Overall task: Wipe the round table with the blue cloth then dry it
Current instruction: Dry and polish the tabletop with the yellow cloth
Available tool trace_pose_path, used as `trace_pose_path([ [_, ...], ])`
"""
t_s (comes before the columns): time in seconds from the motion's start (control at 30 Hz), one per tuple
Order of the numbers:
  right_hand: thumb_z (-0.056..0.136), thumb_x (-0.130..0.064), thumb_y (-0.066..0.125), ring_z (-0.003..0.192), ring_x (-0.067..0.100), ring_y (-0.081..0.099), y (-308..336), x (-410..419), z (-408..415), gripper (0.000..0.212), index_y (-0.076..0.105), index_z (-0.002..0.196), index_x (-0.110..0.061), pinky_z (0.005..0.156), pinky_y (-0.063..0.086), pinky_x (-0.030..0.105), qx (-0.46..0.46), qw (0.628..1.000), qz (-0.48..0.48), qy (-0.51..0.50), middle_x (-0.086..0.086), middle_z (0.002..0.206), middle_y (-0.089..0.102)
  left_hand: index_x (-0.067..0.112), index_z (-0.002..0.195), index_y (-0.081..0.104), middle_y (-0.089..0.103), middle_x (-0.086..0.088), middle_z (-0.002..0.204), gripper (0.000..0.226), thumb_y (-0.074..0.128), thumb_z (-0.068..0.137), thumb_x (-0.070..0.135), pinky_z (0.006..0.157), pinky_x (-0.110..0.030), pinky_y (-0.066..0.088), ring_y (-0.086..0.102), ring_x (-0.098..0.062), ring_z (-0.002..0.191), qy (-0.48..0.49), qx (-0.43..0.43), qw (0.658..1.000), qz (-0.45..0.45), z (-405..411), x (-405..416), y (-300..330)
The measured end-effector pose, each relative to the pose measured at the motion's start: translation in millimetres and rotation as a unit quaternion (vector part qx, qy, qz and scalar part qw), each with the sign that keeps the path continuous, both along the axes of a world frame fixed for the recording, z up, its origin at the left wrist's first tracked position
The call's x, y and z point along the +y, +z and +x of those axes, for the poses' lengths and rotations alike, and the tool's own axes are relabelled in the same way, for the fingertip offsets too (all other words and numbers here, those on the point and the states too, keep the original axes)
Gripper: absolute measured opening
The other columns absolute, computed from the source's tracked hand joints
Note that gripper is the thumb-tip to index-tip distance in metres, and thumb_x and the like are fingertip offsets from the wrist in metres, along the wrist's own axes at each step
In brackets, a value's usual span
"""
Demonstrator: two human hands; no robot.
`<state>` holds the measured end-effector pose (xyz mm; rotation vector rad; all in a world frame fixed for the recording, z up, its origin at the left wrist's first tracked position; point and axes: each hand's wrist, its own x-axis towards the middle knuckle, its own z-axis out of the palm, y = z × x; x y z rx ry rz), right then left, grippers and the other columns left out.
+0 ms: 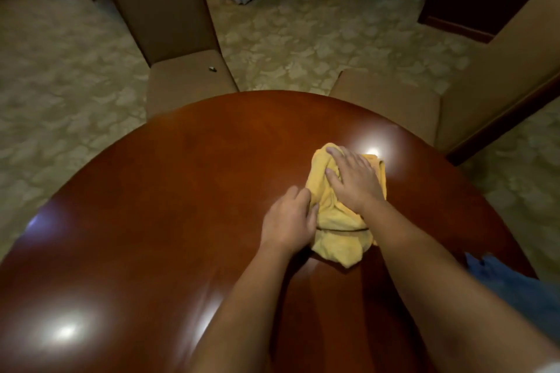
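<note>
- Right hand: lies flat, fingers spread and near straight, palm pressing down on the upper half of a bunched yellow cloth. This grip is a press; nothing is curled round the fabric.
- Left hand: sits at the cloth's left edge with fingers bent against the fabric. Whether they pinch a fold or only touch it cannot be told from this view.
- Yellow cloth: lies on the round tabletop, right of centre. Its long axis runs from the near edge away from the person, tilted slightly rightward, and the right forearm follows nearly the same line.
- Blue cloth: blurred, at the tabletop's near right rim, well apart from both hands. It lies nearer the right arm, behind and outboard of the right hand, and is not held.
- Judged stage: drying, since the dry-looking yellow cloth is under the hands and the blue one is set aside.
- Governing relation: most of the bare tabletop lies left of the cloth and beyond it, so a sweep would probably travel leftward, led by the pressing right hand.
</note>
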<state>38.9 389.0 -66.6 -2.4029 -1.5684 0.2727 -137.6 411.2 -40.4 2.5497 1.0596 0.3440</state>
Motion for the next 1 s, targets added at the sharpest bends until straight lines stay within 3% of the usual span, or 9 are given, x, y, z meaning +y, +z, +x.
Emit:
trace_pose_path([
  [0.2,0.083,-0.059,0.002,0.145,0.017,0.015,0,45,-57,0.075,0.023,0.149,-0.028,0.119,0.008,0.035,0.0,0.995,-0.011,0.101,0.001,0.157,0.022,0.013,0.078,0.047,0.043,-0.001,0.073,0.019,0.052,0.091,0.026,0.043,-0.026,0.029,0.044,-0.021,0.054,0.046,-0.041,0.997,0.043,-61,17,-13],
  [0.3,0.089,-0.053,0.007,0.146,0.016,0.01,1,60,-89,0.066,0.017,0.15,-0.029,0.119,0.004,0.035,-0.005,0.985,-0.03,0.171,0.001,0.159,0.016,0.014,0.07,0.044,0.043,0.0,0.064,0.023,0.045,0.087,0.031,0.035,-0.024,0.026,0.04,-0.018,0.044,0.069,-0.059,0.994,0.057,-94,15,-15],
  [0.43,0.096,-0.049,0.004,0.147,0.015,-0.005,7,68,-135,0.061,0.0,0.153,-0.027,0.117,-0.006,0.034,-0.082,0.968,-0.049,0.232,0.0,0.161,0.003,0.016,0.07,0.038,0.039,0.001,0.062,0.025,0.043,0.09,0.03,0.039,-0.027,0.028,0.041,-0.02,0.047,0.098,-0.063,0.993,0.029,-135,12,-15],
  [0.5,0.101,-0.048,0.008,0.147,0.017,-0.006,11,58,-151,0.057,-0.006,0.152,-0.027,0.117,-0.005,0.036,-0.081,0.979,-0.059,0.178,-0.001,0.161,-0.002,0.016,0.076,0.039,0.039,0.003,0.068,0.024,0.047,0.095,0.028,0.048,-0.03,0.031,0.043,-0.019,0.059,0.118,-0.033,0.992,-0.029,-150,15,-11],
  [0.6,0.101,-0.048,0.016,0.147,0.019,0.002,15,32,-172,0.06,-0.006,0.153,-0.025,0.117,0.003,0.037,0.024,0.997,-0.065,0.024,-0.001,0.161,0.001,0.013,0.086,0.053,0.053,0.002,0.079,0.021,0.051,0.095,0.032,0.057,-0.032,0.039,0.051,-0.017,0.071,0.145,-0.015,0.986,-0.082,-159,25,0],
  [0.73,0.102,-0.047,0.019,0.147,0.015,-0.01,17,32,-200,0.065,-0.01,0.152,-0.018,0.119,-0.003,0.033,0.142,0.981,-0.08,-0.106,0.0,0.16,-0.01,0.017,0.095,0.066,0.064,0.004,0.09,0.019,0.056,0.093,0.033,0.063,-0.028,0.045,0.059,-0.016,0.082,0.213,-0.022,0.971,-0.106,-170,39,11],
  [0.87,0.094,-0.066,0.014,0.146,0.02,-0.016,20,61,-214,0.081,-0.012,0.152,-0.015,0.118,-0.01,0.036,0.139,0.973,-0.135,-0.125,0.005,0.159,-0.016,0.017,0.095,0.07,0.068,0.004,0.093,0.018,0.06,0.092,0.031,0.067,-0.028,0.05,0.061,-0.015,0.082,0.269,-0.038,0.955,-0.117,-185,51,12],
  [1.0,0.092,-0.07,0.016,0.146,0.022,-0.014,18,89,-222,0.087,-0.012,0.152,-0.014,0.118,-0.007,0.037,0.071,0.987,-0.143,-0.035,0.006,0.159,-0.016,0.016,0.089,0.068,0.066,0.004,0.082,0.016,0.061,0.091,0.031,0.06,-0.027,0.048,0.06,-0.013,0.072,0.294,-0.044,0.945,-0.138,-195,52,10],
])
